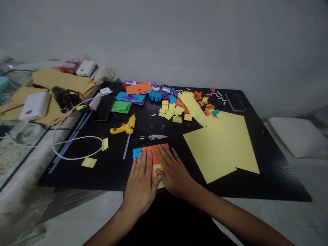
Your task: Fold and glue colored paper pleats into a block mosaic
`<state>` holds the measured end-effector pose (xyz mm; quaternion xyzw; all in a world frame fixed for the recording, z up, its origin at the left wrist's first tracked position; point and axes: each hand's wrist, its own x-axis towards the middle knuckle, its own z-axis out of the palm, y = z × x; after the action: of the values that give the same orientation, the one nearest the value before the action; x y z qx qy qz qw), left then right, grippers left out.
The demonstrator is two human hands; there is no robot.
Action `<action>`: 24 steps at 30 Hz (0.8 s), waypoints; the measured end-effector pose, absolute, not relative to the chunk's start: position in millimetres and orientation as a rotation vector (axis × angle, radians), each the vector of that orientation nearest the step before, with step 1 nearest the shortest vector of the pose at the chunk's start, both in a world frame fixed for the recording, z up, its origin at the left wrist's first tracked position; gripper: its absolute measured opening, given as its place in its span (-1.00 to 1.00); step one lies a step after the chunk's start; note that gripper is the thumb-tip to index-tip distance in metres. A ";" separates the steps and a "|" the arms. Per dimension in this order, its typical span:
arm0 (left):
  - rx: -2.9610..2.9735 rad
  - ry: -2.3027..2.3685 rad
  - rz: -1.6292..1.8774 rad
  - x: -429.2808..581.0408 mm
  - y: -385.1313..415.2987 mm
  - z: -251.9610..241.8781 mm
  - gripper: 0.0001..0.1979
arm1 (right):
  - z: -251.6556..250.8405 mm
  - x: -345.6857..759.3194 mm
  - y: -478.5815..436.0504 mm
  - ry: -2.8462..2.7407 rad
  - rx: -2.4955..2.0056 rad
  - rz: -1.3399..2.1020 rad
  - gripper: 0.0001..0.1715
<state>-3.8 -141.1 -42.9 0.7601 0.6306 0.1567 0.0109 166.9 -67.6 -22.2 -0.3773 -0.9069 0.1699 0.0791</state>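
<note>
Both my hands lie flat on an orange paper piece (148,149) at the table's front edge, with blue paper squares (137,152) at its left and a yellow paper square (157,167) between the hands. My left hand (140,181) has its fingers stretched over the left part. Across the right part rests my right hand (174,171), fingers extended, its thumb touching or very near the left thumb. Much of the paper is hidden under the palms. Just beyond lie scissors (157,137) and a yellow glue gun (125,126).
Large yellow sheets (222,147) cover the table's right side. Small folded yellow pieces (169,112) and orange scraps are heaped at the back. A white cable (77,159) loops at left near a dark phone (104,107). Another phone (235,102) lies back right.
</note>
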 end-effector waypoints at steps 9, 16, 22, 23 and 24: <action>2.474 1.976 0.446 -7.0 -139.6 -47.9 -0.20 | -31.9 165.6 -70.7 -2.714 -1.164 0.479 -0.21; 2.470 1.961 0.519 -8.1 -137.7 -52.3 -0.21 | -23.2 163.4 -62.5 -2.735 -0.981 0.453 -0.25; 2.470 1.945 0.511 -9.2 -140.0 -52.3 -0.15 | -36.7 163.5 -55.9 -2.745 -0.815 0.575 -0.22; 2.473 1.943 0.502 -9.2 -140.4 -52.0 -0.16 | -38.5 163.9 -55.9 -2.737 -0.814 0.591 -0.22; 2.474 1.945 0.490 -9.1 -140.5 -51.6 -0.17 | -39.5 164.3 -56.2 -2.733 -0.814 0.603 -0.22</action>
<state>-9.1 -140.5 -51.6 0.7766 0.6105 0.1538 -0.0218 164.3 -56.2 -39.5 -0.2774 -0.9316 0.2054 0.1135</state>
